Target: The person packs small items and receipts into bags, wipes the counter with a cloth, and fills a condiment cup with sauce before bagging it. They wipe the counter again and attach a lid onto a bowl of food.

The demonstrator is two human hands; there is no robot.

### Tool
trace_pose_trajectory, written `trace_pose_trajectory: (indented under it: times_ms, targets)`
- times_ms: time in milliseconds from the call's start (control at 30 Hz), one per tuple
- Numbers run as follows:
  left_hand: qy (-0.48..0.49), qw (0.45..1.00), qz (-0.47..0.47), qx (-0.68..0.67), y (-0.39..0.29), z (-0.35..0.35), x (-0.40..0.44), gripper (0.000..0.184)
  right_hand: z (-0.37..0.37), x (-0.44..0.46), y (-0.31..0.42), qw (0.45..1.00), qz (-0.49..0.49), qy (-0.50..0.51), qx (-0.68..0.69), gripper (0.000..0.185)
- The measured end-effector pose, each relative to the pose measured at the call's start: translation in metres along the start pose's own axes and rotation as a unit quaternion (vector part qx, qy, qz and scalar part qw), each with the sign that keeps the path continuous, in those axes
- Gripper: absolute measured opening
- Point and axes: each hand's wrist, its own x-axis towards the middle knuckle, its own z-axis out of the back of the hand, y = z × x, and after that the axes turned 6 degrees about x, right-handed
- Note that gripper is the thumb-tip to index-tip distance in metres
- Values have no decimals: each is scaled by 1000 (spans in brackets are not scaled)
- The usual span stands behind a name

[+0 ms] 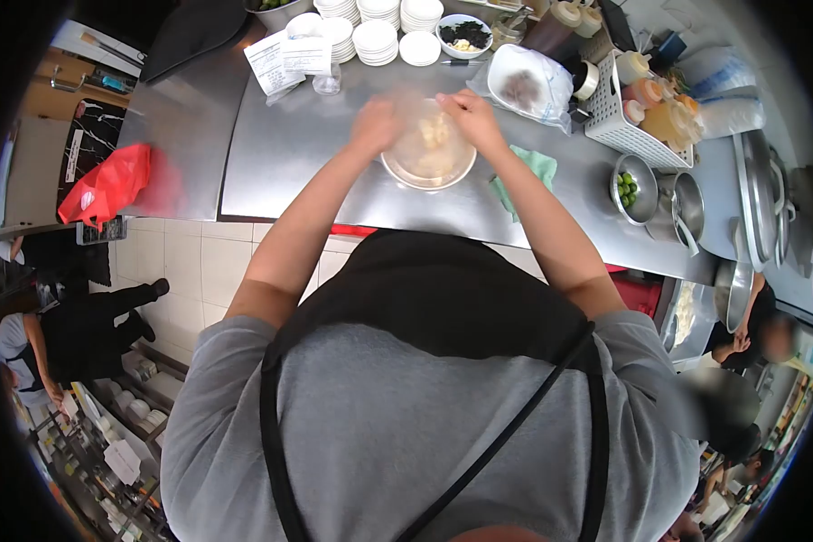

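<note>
A round, pale bowl (pixel 429 181) stands on the steel counter in front of me, with light yellowish pieces (pixel 434 134) showing hazily inside. Its upper part looks translucent and blurred; whether a lid or film covers it I cannot tell. At the bowl's far right edge, my right hand (pixel 471 117) is closed, thumb and fingers pinching at the rim. My left hand (pixel 377 124) is at the far left edge, smeared by motion, and its fingers cannot be made out. A green cloth (pixel 531 173) lies near my right forearm.
Stacked white lids (pixel 376 43), printed slips (pixel 287 65) and a bowl of dark and yellow bits (pixel 463 36) line the back. Rightward are a bagged white container (pixel 520 79), a bottle basket (pixel 630 135) and a metal bowl of green fruit (pixel 633 188). A red bag (pixel 108 188) lies left. Other people are nearby.
</note>
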Motion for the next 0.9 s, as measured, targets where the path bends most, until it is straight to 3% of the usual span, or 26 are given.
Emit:
trace_pose_trajectory:
  times_ms: [33,67,100,167,267,500,567,633,667,733,800,867,900]
  targets:
    - [-2,1000,-4,0,-2,1,-6,47,3,-4,1,998,60,-33,-17,33]
    - [-101,991,-69,55,-4,1,-15,49,5,-9,6,990,120,-66,-33,38]
    - [-197,965,-131,109,-6,0,-24,52,7,-17,10,990,120,-69,-33,38]
    - [-178,966,-132,132,-21,-8,-49,53,6,-43,30,960,152,-119,-204,46]
    - [-147,961,-132,192,-24,-19,-55,54,-11,-61,21,935,135,-73,-321,59]
    - [-98,953,-154,243,-26,-10,-41,54,2,-58,15,943,109,-92,-302,61]
    - [-122,949,-170,236,-45,-4,-39,55,38,-59,5,953,177,-211,-128,60]
    - [-166,950,-205,164,-70,0,-33,53,101,-65,5,948,78,-293,96,54]
    - [-166,949,-211,163,-83,-9,-27,53,133,-58,-35,929,72,-362,-23,51]
    - [-135,948,-289,4,-118,-39,-10,42,174,-47,-72,901,14,-416,-120,42]
    - [14,963,-232,-134,-156,-74,5,32,184,-26,-98,915,-17,-392,-97,39]
    - [141,938,-140,-283,-181,-118,33,28,187,-13,-102,925,-53,-371,-69,34]
    - [141,938,-145,-283,-194,-133,45,28,183,-6,-99,921,-58,-379,-66,32]
